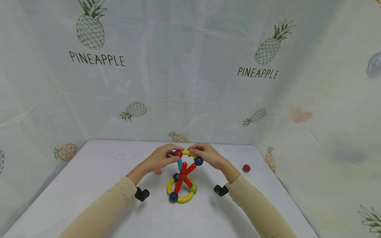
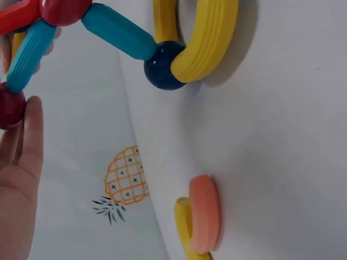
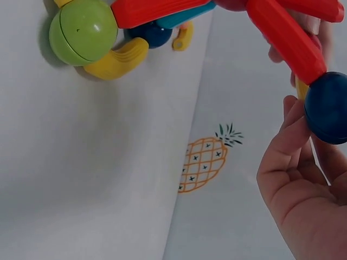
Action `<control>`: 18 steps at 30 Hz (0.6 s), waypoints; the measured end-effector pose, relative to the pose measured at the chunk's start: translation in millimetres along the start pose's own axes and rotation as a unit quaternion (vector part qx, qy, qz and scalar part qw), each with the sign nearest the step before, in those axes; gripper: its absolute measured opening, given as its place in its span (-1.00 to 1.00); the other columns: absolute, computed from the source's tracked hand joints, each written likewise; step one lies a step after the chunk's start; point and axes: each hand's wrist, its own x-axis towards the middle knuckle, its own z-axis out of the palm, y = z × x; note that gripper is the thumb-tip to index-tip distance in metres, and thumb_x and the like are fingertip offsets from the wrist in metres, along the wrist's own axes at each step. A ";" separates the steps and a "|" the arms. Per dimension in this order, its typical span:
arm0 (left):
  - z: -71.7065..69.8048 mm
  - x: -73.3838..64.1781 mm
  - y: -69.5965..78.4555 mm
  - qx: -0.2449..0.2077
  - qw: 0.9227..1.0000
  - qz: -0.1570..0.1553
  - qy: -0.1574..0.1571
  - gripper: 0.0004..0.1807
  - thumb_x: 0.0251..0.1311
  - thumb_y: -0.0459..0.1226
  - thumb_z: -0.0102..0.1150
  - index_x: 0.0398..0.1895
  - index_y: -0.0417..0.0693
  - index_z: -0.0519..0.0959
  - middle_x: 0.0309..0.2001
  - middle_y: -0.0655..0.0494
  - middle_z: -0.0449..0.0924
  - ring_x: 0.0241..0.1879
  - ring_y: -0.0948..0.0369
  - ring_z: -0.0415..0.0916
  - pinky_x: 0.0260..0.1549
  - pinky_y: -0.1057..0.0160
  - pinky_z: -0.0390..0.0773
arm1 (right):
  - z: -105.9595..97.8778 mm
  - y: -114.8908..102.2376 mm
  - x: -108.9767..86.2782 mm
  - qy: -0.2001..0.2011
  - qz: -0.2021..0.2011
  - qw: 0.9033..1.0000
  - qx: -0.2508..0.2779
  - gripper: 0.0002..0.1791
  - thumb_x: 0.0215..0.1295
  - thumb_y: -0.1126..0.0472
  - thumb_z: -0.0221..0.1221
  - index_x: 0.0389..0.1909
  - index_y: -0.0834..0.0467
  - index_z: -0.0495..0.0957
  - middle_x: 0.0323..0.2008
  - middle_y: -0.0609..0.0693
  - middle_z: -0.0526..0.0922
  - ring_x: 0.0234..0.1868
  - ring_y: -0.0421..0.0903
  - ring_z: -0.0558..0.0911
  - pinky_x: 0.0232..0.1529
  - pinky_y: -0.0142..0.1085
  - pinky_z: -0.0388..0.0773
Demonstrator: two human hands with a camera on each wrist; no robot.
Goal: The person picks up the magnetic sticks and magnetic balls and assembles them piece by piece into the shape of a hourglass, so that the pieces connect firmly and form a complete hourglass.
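Observation:
A magnetic stick-and-ball structure stands on the table. Its base is a ring of yellow curved rods (image 1: 185,198) with dark blue balls (image 1: 173,197) and a green ball (image 1: 193,188). Straight rods meet at a central red ball (image 1: 182,177), and others spread upward from it. My left hand (image 1: 160,157) holds an upper red ball (image 2: 10,108) on top of a light blue rod (image 2: 31,54). At the top, my right hand (image 1: 210,156) pinches a yellow curved rod (image 1: 186,152) between that red ball and a dark blue ball (image 3: 329,108). Fingers partly hide the rod.
To the right on the white table (image 1: 113,165) lies a loose red ball (image 1: 246,168). An orange curved rod (image 2: 205,214) and a yellow curved rod (image 2: 184,225) lie together behind my left forearm. A pineapple-print cloth (image 1: 184,82) hangs behind the table.

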 end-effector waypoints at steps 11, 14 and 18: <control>1.5 -4.7 -6.2 -0.038 0.999 -0.010 0.000 -0.46 0.43 -0.23 0.37 0.44 0.15 0.52 0.32 0.10 0.54 0.24 0.09 0.59 0.19 0.21 0.65 | 2.1 -2.5 3.6 0.006 0.010 1.000 -0.012 -0.64 0.56 -0.03 0.23 0.21 0.06 0.69 0.00 0.02 0.74 0.00 0.00 0.68 0.17 -0.13 0.65; 2.0 -5.8 -6.3 -0.040 0.999 -0.010 0.000 -0.45 0.42 -0.23 0.38 0.45 0.15 0.52 0.33 0.09 0.53 0.23 0.09 0.58 0.20 0.23 0.64 | 2.3 -2.8 7.5 0.007 0.008 1.000 -0.012 -0.62 0.55 -0.03 0.25 0.19 0.09 0.70 -0.03 0.04 0.74 -0.03 0.00 0.67 0.12 -0.16 0.67; 2.3 -7.0 -6.7 -0.035 0.999 -0.020 0.002 -0.43 0.40 -0.19 0.41 0.44 0.20 0.52 0.25 0.10 0.58 0.19 0.11 0.60 0.20 0.19 0.65 | 2.8 -2.7 12.7 0.005 0.002 1.000 -0.014 -0.61 0.53 -0.06 0.27 0.16 0.10 0.72 -0.07 0.05 0.74 -0.04 0.01 0.67 0.09 -0.20 0.68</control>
